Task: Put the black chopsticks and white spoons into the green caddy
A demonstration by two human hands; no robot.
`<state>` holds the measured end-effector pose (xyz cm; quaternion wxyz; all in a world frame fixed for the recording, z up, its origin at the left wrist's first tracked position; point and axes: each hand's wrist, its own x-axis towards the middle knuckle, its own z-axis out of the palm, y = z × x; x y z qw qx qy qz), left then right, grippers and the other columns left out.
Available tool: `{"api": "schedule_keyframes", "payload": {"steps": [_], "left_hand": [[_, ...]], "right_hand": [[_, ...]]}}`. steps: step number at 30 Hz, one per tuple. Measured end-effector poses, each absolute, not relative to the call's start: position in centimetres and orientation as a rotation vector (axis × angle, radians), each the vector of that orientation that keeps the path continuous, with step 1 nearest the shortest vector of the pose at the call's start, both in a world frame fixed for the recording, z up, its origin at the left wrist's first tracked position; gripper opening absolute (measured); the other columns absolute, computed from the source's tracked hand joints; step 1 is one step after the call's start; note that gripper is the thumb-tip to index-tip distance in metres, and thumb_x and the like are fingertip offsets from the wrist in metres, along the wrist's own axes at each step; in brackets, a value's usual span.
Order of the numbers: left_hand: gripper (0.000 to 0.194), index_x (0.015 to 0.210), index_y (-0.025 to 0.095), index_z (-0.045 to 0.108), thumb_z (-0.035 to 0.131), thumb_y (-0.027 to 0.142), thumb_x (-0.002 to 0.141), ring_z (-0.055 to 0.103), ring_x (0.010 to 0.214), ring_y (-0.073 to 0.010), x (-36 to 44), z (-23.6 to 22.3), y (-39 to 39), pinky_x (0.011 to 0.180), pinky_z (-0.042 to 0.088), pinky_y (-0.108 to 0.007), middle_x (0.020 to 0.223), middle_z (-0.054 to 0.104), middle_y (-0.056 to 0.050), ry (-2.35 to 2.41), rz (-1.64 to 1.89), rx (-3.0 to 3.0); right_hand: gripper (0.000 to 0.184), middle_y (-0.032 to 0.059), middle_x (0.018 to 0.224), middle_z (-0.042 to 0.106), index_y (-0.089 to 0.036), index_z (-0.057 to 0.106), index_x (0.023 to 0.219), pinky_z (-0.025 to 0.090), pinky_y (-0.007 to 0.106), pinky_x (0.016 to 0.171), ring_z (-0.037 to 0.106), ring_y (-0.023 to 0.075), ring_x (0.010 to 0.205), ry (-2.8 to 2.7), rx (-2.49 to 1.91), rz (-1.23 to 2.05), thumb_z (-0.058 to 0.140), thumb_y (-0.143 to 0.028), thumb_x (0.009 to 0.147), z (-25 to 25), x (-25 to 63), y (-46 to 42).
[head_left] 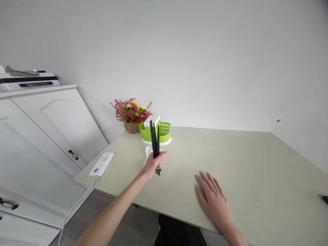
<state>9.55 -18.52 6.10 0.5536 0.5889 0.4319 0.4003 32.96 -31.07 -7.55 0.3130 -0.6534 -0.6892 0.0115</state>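
Wrapped in a fist, my left hand (154, 162) holds several black chopsticks (155, 138) upright above the table. Their upper ends fan slightly apart and their lower ends stick out below the hand. Behind them stands a green utensil holder (164, 132) with a white slotted lid (152, 120) and a white base. A white spoon (148, 152) lies on the table in front of the holder, partly hidden by my left hand. My right hand (213, 198) rests flat on the table at the right, fingers stretched out, holding nothing.
A wicker basket (132, 127) of artificial flowers stands at the back left of the table (217, 150). Near the left edge lies a white power bank (101, 164) with a cable (77, 203) hanging down. White cabinets (51, 136) stand to the left.
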Motion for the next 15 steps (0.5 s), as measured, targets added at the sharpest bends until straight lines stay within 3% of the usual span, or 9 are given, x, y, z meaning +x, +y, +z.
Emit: {"api": "schedule_keyframes", "payload": {"steps": [6,11,15], "left_hand": [[0.058,0.056,0.023,0.028,0.07,0.051,0.084,0.022,0.042,-0.0047,15.0,2.6,-19.6,0.046,0.018,-0.024,0.045,0.023,0.011,0.755,0.896,1.334],[0.057,0.054,0.022,0.029,0.064,0.052,0.088,0.024,0.045,-0.0062,16.5,1.2,-20.6,0.048,0.021,-0.026,0.046,0.027,0.009,0.788,0.817,1.442],[0.058,0.056,0.021,0.031,0.062,0.057,0.09,0.025,0.048,-0.0068,16.8,1.2,-21.0,0.05,0.022,-0.026,0.048,0.026,0.009,0.829,0.794,1.509]], "right_hand": [[0.05,0.0056,0.159,0.05,-0.024,0.058,0.147,0.033,0.054,0.124,0.037,0.0291,0.152,-1.747,-1.661,0.162,0.039,-0.046,0.105,-6.8,33.2,-31.2],[0.045,0.0101,0.147,0.061,-0.027,0.066,0.134,0.057,0.045,0.101,0.059,0.029,0.134,-1.503,-1.472,0.588,0.043,-0.05,0.103,-4.0,33.5,-30.6],[0.044,0.0116,0.143,0.064,-0.027,0.06,0.136,0.058,0.044,0.097,0.062,0.0286,0.129,-1.355,-1.288,0.721,0.05,-0.053,0.101,0.5,32.8,-29.5]]}}
